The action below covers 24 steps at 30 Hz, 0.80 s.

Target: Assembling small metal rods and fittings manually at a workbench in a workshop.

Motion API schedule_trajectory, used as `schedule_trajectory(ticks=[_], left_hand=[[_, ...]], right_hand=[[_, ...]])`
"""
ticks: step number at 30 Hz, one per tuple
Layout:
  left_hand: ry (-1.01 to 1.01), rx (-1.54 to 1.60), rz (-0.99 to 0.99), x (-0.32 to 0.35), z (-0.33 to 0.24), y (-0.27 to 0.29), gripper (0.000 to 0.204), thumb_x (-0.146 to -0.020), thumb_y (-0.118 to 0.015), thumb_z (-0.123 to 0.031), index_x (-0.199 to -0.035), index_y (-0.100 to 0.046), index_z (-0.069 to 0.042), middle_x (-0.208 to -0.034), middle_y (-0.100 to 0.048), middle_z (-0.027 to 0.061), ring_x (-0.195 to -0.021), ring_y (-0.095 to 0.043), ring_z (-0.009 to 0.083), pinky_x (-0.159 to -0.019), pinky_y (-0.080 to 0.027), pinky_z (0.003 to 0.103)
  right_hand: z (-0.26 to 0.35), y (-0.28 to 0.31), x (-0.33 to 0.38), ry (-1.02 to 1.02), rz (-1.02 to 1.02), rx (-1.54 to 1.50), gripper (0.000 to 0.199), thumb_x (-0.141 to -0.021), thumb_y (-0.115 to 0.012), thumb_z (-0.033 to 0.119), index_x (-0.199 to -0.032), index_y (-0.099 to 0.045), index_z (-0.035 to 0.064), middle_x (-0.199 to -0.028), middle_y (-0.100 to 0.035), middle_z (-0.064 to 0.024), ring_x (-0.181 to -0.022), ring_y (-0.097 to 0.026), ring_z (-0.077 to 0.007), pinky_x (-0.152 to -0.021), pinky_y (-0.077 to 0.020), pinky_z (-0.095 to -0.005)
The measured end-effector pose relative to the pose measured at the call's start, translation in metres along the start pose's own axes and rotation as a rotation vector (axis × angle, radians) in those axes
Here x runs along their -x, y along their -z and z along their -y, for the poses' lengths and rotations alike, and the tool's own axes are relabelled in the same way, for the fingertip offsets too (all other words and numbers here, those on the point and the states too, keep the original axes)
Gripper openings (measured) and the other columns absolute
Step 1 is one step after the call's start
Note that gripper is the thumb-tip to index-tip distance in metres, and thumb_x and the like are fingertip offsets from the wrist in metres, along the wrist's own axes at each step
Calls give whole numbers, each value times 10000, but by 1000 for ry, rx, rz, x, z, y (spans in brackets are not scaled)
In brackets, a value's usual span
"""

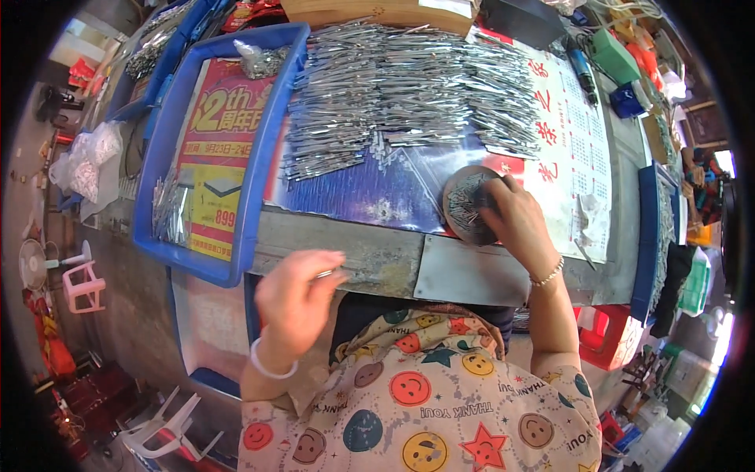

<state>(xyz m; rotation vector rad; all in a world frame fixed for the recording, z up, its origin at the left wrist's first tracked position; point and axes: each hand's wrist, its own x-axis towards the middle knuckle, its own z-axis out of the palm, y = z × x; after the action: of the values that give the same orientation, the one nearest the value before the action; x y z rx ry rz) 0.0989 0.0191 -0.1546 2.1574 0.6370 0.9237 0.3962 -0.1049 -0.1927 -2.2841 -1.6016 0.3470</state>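
My left hand [297, 297] is raised over the table's front edge, thumb and fingers pinched on a small shiny metal piece [325, 274]. My right hand [515, 220] reaches over the right side of a round shallow dish [458, 206], its fingertips bent down into it. Small thin metal pins [470, 198] lie in that dish. Whatever the right fingertips pinch is too small to make out. Beyond both hands, many slender metal rods [421, 86] are spread in packed rows on printed paper sheets [346, 193].
At the left stands a blue tray [250, 228] holding a bundle of thin rods [171, 208] and a small plastic bag [259, 61]. A metal plate [464, 271] lies at the front edge. A green box [616, 57] and a blue jar [629, 101] stand far right. A red stool [609, 338] is below.
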Motion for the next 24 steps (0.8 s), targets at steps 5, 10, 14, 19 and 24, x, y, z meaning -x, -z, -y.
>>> schedule_trajectory(ticks=[5,10,14,19,24], left_hand=[[-37,96,43,-5,27,-72,167,-827,-654,46,-970,-583,-6,-872,-663,125,-788,-665,213,-696,-522,294],[42,155,69,3,34,-94,156,-849,-655,8,-991,-593,-9,-864,-660,115,-776,-658,199,-690,-512,284],[104,190,115,10,35,-94,164,-869,-641,-1,-1028,-601,4,-876,-670,106,-771,-659,165,-685,-515,262],[255,299,166,11,13,-95,133,-889,-632,-19,-1013,-601,18,-866,-684,88,-751,-656,122,-679,-529,242],[304,411,267,10,-4,-102,123,-874,-666,-52,-967,-619,14,-813,-691,69,-706,-643,97,-634,-515,228]], right_hand=[[-2,-7,-4,72,20,130,182,-756,-632,63,-898,-521,40,-909,-575,-153,-853,-596,-345,-736,-469,-439],[-10,-8,-2,80,6,52,163,-767,-615,65,-888,-512,28,-818,-578,-162,-768,-604,-354,-679,-476,-438],[-15,2,-1,27,62,-90,146,-773,-610,76,-860,-514,11,-812,-593,-189,-762,-604,-371,-668,-470,-456],[-7,15,10,-108,104,-633,174,-808,-627,42,-956,-587,-41,-860,-630,-147,-661,-609,-204,-629,-488,-311],[15,19,31,-162,204,-1075,242,-885,-601,18,-1123,-600,-31,-883,-621,-20,-714,-572,-68,-643,-484,-223]])
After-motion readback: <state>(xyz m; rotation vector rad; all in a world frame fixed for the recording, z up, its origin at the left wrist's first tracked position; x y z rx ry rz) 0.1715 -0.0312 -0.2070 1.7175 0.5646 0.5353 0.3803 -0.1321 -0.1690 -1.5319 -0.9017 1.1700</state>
